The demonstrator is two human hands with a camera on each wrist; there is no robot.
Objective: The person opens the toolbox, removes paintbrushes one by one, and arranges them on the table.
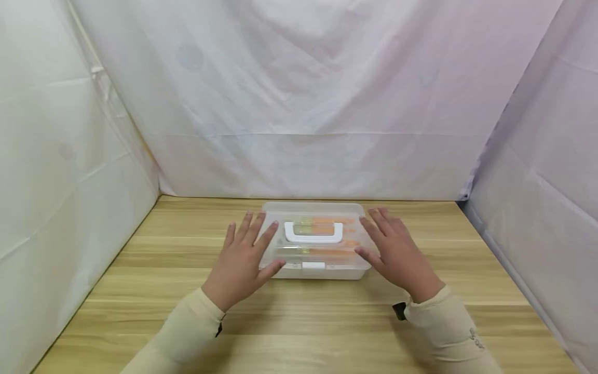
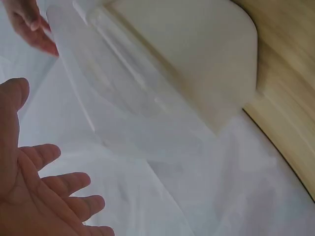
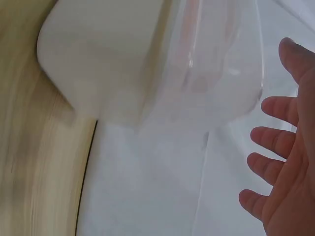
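Between the left hand point(image 1: 240, 267) and right hand point(image 1: 399, 254), both spread wide and empty, lies the translucent box point(image 1: 299, 259), its long axis running crosswise, neither clearly nearer

Box point(image 1: 315, 247), things point(image 1: 331, 252) inside, near mid far edge of table point(image 1: 317, 332); left hand point(image 1: 240, 262) left, right hand point(image 1: 399, 252) right.

box point(image 1: 289, 272) blocks the middle; room in front
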